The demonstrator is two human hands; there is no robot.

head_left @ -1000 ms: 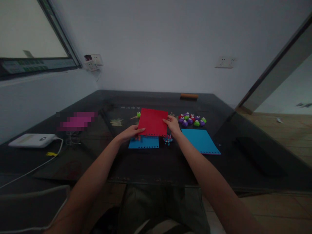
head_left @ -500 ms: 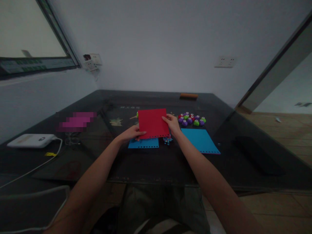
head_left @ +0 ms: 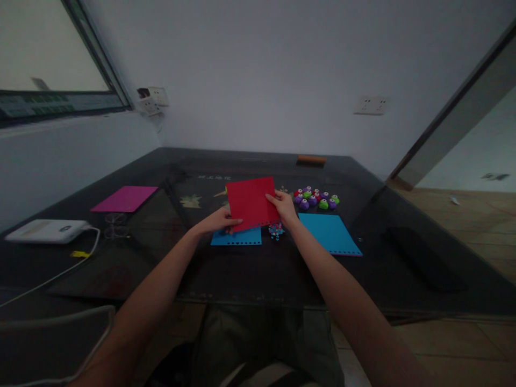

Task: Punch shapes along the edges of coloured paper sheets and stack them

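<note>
We see a dark table. On it lie two blue sheets, a pink sheet, small colourful punches, a white device and a cable.

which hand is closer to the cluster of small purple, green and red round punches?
Right. The right hand grips the red paper sheet's right edge, just left of the cluster of small purple, green and red round punches. The left hand holds the sheet's lower left corner, farther away.
</note>
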